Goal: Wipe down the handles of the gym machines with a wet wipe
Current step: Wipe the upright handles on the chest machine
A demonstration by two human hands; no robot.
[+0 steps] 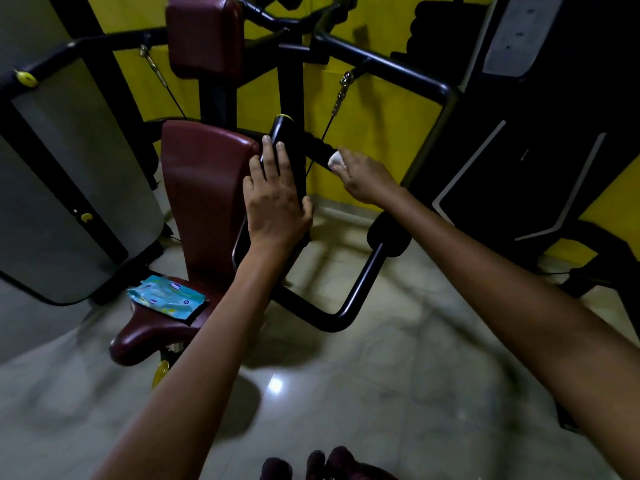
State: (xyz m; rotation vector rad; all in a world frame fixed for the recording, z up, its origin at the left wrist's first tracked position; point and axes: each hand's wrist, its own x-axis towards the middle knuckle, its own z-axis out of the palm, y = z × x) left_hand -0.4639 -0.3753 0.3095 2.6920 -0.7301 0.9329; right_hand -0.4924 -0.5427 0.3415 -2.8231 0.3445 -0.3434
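A black machine arm [294, 171] rises beside the maroon seat and carries a short black handle [313, 145] that sticks out to the right. My left hand [275, 199] lies flat on the arm, fingers straight, thumb round its right side. My right hand [363, 176] pinches a small white wet wipe [335, 160] and holds it against the outer end of the handle.
A blue pack of wipes [166, 296] lies on the maroon seat [152, 334]. The maroon backrest [204, 188] stands to the left of the arm. A black foot bar [349, 299] crosses the tiled floor below. Dark weight stacks stand at right, a grey panel at left.
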